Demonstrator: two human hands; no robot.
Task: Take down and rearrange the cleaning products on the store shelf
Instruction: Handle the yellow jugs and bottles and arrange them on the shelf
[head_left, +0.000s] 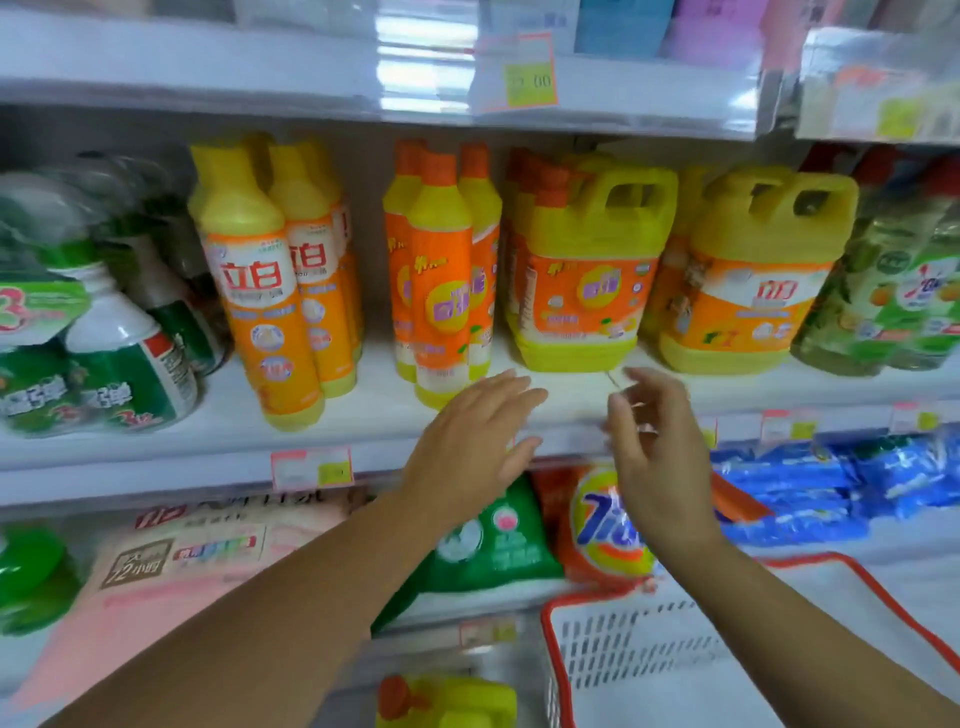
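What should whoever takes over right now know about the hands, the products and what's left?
Left hand: open, empty, in front of the middle shelf.
Right hand: relaxed, empty, beside it.
Neither touches the handled yellow jug just beyond them.
Tall yellow bottles, orange-capped bottles and a second jug stand upright on that shelf.
A third jug sits low at the frame's bottom, beside the white basket; whether it came off the shelf is unclear.
Left: the rearranging; likely the handled jug next.

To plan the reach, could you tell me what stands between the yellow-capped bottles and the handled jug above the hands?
A cluster of orange-capped bottles stands between them on the shelf, as the head view shows.
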